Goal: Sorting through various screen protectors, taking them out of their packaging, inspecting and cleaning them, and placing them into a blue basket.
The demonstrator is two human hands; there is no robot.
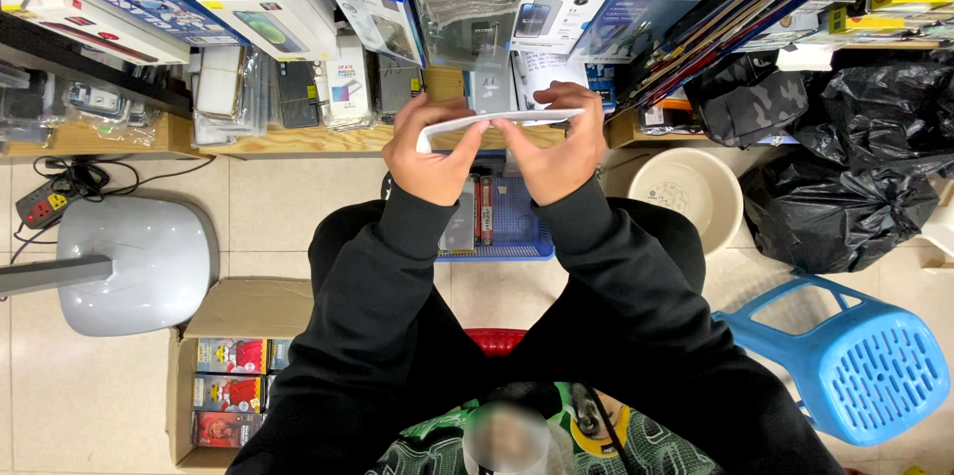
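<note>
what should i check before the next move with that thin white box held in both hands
1. Left hand grips the left end of the thin white box: ok.
2. Right hand grips the right end, fingers curled over the top edge: ok.
3. Box held roughly level, edge-on to the camera: ok.
4. Whether the box is open or sealed: cannot tell, only its edge shows.
5. Blue basket below the hands has bare space on its right side: ok.
6. Room around the legs: not ok, cardboard box on the left, blue stool and beige tub on the right crowd the floor.
</note>
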